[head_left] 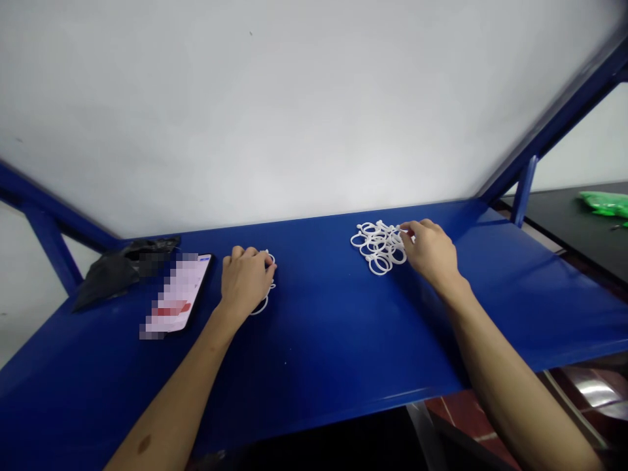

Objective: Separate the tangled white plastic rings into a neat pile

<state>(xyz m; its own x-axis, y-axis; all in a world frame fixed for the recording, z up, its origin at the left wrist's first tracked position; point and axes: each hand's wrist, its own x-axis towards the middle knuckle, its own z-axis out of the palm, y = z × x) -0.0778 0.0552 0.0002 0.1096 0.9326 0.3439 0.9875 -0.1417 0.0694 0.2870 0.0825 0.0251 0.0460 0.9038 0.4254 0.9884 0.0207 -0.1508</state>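
A loose pile of white plastic rings [377,245], each with a small knob, lies on the blue table right of the middle. At the pile's right edge is my right hand [434,254], its thumb and forefinger pinched on a white ring. Farther left, my left hand [244,278] rests low over the table with curled fingers. Its thumb and forefinger close on a white ring at the fingertips. Another white ring [261,306] shows partly from under that hand, and the palm hides the rest.
A phone [182,297] with a lit, partly blurred screen lies left of my left hand. Behind it is a crumpled black plastic bag [110,275]. The blue table [324,340] meets a pale wall [304,118]. On a dark surface at far right sits a green packet [606,203].
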